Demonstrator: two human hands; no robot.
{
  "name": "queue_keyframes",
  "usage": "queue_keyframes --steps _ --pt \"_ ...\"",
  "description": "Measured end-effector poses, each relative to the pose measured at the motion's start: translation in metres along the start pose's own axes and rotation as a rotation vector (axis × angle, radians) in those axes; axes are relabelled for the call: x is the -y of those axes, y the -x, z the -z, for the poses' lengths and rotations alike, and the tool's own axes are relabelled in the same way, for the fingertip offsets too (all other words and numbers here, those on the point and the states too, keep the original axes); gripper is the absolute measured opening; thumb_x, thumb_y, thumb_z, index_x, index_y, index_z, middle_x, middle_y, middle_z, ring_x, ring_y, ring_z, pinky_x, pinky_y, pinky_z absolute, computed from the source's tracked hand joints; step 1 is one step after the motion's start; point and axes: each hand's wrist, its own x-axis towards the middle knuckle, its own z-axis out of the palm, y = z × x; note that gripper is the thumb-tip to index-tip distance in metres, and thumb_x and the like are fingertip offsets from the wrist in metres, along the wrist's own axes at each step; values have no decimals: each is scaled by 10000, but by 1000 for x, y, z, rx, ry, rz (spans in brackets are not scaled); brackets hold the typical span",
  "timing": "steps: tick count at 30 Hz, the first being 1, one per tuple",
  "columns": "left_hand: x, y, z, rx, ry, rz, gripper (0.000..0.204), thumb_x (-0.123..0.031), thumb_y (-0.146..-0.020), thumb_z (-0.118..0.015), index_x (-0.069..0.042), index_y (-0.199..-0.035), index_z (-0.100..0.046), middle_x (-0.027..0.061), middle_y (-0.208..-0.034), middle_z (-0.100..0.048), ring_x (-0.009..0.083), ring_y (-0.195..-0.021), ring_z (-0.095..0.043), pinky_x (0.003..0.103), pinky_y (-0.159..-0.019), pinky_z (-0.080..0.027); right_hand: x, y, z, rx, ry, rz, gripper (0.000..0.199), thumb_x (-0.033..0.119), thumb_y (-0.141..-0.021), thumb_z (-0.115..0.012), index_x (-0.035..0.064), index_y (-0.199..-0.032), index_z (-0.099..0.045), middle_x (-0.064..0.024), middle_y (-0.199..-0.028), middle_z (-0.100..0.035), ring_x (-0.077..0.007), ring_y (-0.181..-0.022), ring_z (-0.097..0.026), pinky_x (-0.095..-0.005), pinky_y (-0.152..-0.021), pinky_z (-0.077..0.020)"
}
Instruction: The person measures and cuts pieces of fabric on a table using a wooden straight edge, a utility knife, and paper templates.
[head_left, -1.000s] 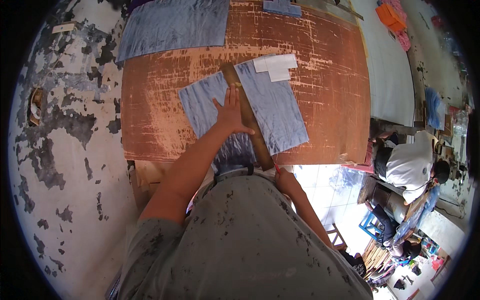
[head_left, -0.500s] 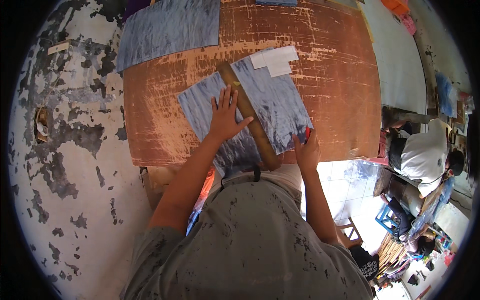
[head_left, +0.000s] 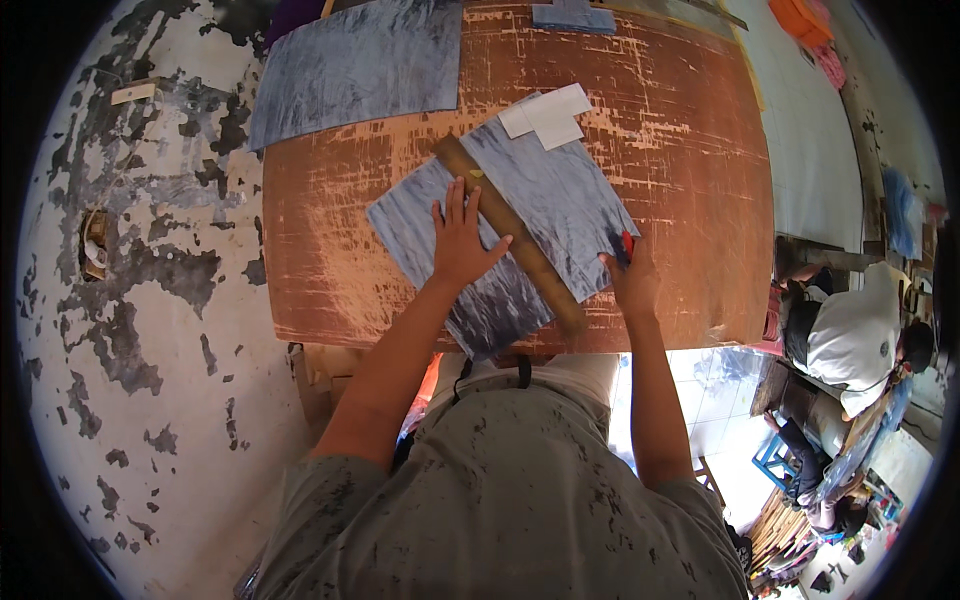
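Brown strip (head_left: 530,262) | left hand (head_left: 461,250) spread, touching it | right hand (head_left: 636,283) gripping red tool (head_left: 628,243)

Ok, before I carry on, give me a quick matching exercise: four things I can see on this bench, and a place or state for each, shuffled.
Things:
1. brown strip
2. white paper piece
3. red item
4. left hand

Places and states:
A. held in the right hand
B. fingers spread, palm down
C. on the far corner of the nearer blue-grey sheet
D. running diagonally across that sheet

Pairs: 1-D, 2-C, 3-A, 4-B
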Motion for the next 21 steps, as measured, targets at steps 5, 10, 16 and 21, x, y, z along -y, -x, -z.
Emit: queue_keyframes --steps 5,10,16,21 --pt "8 -13 7 26 14 -45 997 -618 -904 -742 -48 -1622 -349 231 -1736 -209 428 -1633 -179 691 -1275 -130 0 7 -4 -9 -76 -8 491 373 -925 -827 78 -1241 -594 -184 -1127 -707 -422 -979 -704 -527 -809 -547" --pt "27 -27 11 35 18 -56 990 -613 -903 -744 -45 -1615 -355 219 -1746 -199 417 -1636 -176 689 -1277 -143 19 26 -4 101 -91 -107 472 364 -923 -831 60 -1205 -607 -182 -1072 -693 -424 -919 -691 -538 -794 -535" --pt "30 -36 15 93 -40 -61 1051 -656 -899 -695 -38 -1661 -317 175 -1780 -175 353 -1661 -137 659 -1310 -96 44 86 -7 172 -133 -20 531 376 -862 -885 30 -1178 -634 -199 -1046 -657 -422 -941 -672 -530 -786 -527" --pt "29 -36 17 138 -43 -27 1072 -671 -903 -681 -67 -1690 -274 151 -1787 -175 328 -1663 -144 648 -1318 -86 45 104 -1 291 -41 -12 621 409 -860 -879 79 -1305 -597 -185 -1310 -567 -422 -1113 -659 -534 -882 -565"
